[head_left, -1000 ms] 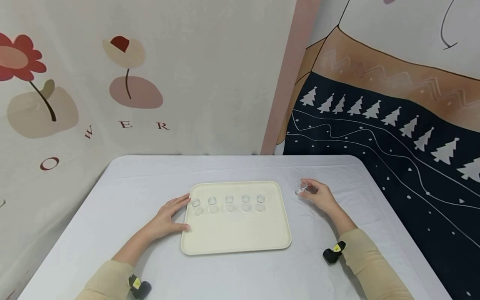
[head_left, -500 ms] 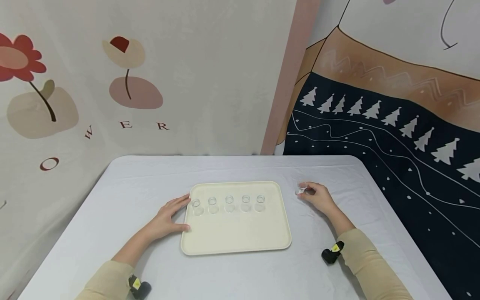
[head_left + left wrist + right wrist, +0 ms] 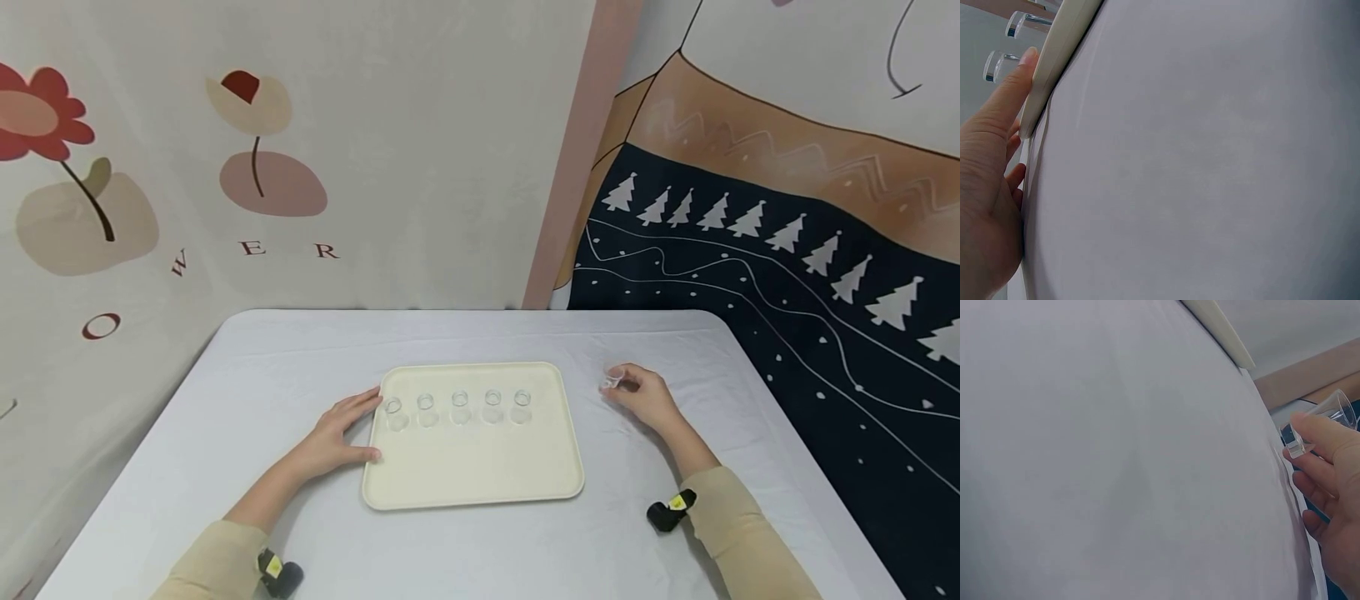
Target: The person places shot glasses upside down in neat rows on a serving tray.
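Note:
A cream tray (image 3: 472, 467) lies in the middle of the white table (image 3: 225, 392) and carries a row of several small clear glasses (image 3: 459, 407). My left hand (image 3: 333, 435) rests flat against the tray's left edge (image 3: 1054, 65), fingers straight. To the right of the tray my right hand (image 3: 643, 397) pinches one small clear glass (image 3: 612, 380), tilted just above the tablecloth; the right wrist view shows the same glass (image 3: 1319, 422) held between thumb and fingers.
Patterned cloth backdrops hang behind the table, a flower print on the left and a dark tree print (image 3: 750, 242) on the right. The table's rounded far corners and right edge lie close to the right hand.
The right hand has tipped and slightly lifted the small glass, drifting a little to the right. The left hand and the tray have stayed still.

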`<state>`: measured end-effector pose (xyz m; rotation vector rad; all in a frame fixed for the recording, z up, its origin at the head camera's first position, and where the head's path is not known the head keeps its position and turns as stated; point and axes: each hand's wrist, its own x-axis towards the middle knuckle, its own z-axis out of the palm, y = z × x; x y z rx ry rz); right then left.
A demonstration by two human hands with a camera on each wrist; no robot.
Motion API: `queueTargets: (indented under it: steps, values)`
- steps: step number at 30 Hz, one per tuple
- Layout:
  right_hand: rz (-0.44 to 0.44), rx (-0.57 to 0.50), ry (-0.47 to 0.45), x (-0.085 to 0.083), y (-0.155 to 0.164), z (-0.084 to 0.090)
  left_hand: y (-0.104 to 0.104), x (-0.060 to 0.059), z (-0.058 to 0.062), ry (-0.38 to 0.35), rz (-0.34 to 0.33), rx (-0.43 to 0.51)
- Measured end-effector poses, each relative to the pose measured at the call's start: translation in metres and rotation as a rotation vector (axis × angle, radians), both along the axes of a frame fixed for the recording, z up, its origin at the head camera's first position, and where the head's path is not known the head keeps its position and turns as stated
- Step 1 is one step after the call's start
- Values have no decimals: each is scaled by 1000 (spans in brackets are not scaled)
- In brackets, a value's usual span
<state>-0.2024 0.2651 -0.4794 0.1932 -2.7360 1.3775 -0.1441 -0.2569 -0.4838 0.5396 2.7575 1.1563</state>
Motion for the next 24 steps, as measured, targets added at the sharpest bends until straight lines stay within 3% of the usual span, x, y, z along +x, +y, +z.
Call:
queueTargets:
  steps: [9,24]
  values:
    - [9,-20,-10,8,-1,4,0,0,-1,3,-2,0]
    - [61,36,66,23,-7,19,-1,0,0,12,-13,1]
